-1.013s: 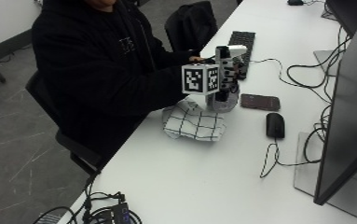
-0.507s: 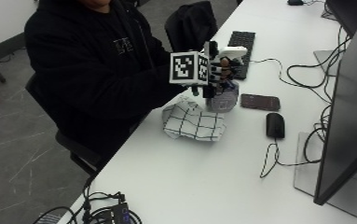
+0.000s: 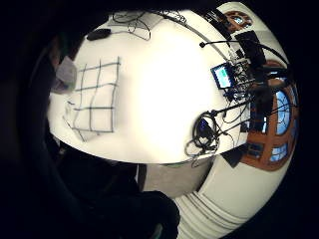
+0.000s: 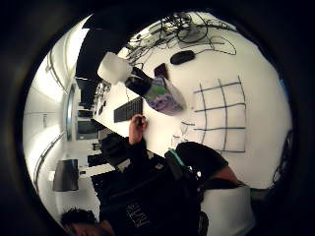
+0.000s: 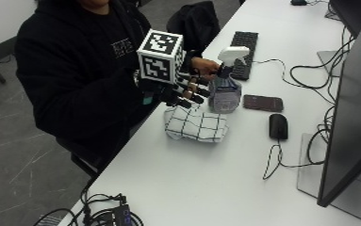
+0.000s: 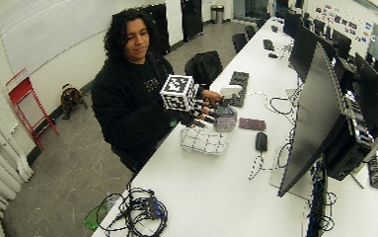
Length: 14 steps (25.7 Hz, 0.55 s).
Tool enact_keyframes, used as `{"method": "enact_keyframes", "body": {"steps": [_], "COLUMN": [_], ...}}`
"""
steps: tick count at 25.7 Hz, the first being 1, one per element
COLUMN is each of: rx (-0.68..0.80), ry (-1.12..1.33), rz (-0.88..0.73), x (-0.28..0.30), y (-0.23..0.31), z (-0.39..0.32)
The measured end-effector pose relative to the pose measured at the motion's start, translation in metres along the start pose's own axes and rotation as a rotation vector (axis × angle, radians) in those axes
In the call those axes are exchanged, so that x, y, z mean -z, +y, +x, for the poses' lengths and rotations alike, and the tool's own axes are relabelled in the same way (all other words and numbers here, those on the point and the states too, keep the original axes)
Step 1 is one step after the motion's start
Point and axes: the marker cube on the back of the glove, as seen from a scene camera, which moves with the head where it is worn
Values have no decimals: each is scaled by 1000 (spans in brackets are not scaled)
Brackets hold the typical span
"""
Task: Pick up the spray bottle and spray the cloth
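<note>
gloved hand point(image 5: 183, 92) risen off cloth point(image 5: 195, 125), fingers now spread beside bottle point(image 5: 225, 89).

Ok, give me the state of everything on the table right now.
Spray bottle: upright on the table, bare hand at its neck.
Cloth: crumpled, beside the bottle.
Gloved right hand: raised above the cloth, holding nothing.
Phone: flat, screen dark.
Mouse: untouched.
Keyboard: untouched.
</note>
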Motion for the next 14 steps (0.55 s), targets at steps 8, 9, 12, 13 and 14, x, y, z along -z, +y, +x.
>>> {"method": "enact_keyframes", "body": {"steps": [8,9,12,13,14], "rx": [20,21,31,35,36], "ry": [66,70,63,58,55], "rz": [-33,-40,-55,-59,-61], "x": [-25,-30,-43,-46,-48], "y": [34,37,44,45,45], "z": [21,21,19,18,18]}}
